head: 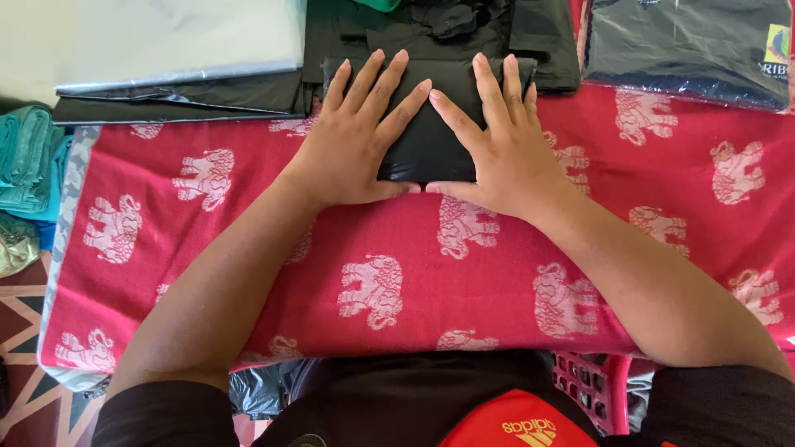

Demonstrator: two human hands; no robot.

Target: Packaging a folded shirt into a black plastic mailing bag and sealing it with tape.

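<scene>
From the head camera we saw our left hand [356,136] and right hand [497,141] lying flat, fingers spread and palms down, side by side on a folded black bundle in a glossy bag [431,132]; neither hand gripped anything, both simply pressed, thumbs nearly meeting at the bundle's near edge. The bundle sat directly under our palms, its far edge touching a heap of loose black garments [447,25] just beyond our fingertips. We judged that the slick bag could slide out from under the pressure, or trapped air could puff the fold open again, since nothing held its sides; pushing too far forward might also shove it into the heap beyond. Under our wrists and forearms lay a red cloth patterned with pale elephants [397,248], soft enough to bunch and drag if our hands moved sideways. Beyond our left hand rested a stack of flat clear and dark plastic bags [174,58], and farther out to that side some folded teal fabric [29,157]. Beyond our right hand lay a dark garment already sealed in a clear bag [679,45]. Near our right elbow we could see part of a pink plastic basket [592,389], and on the left a patterned floor [25,389].
</scene>
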